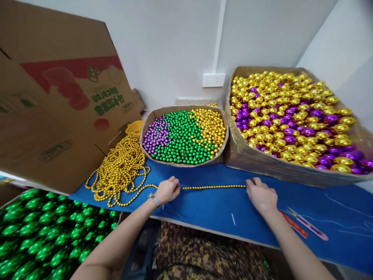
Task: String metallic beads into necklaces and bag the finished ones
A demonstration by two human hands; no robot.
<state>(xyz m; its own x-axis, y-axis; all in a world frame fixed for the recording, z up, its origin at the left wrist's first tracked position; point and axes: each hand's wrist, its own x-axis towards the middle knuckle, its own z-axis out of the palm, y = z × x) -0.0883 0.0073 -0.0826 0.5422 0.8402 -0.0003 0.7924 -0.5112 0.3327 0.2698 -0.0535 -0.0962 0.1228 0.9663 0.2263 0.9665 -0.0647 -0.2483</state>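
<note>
A strand of small gold beads [212, 187] lies stretched straight across the blue table top [204, 206]. My left hand [167, 190] is closed, pinching the strand at its left end, with a watch on the wrist. My right hand [260, 194] is closed on the strand's right end. Left of my left hand the strand runs on into a loose heap of gold bead strings [121, 167].
Behind the strand a cardboard box [184, 134] holds purple, green and gold beads. A bigger box [291, 116] of large gold and purple balls stands at the right. Green balls [43, 233] fill a bin at lower left. Thread snips [309, 224] and a red strip [294, 224] lie right of my right hand.
</note>
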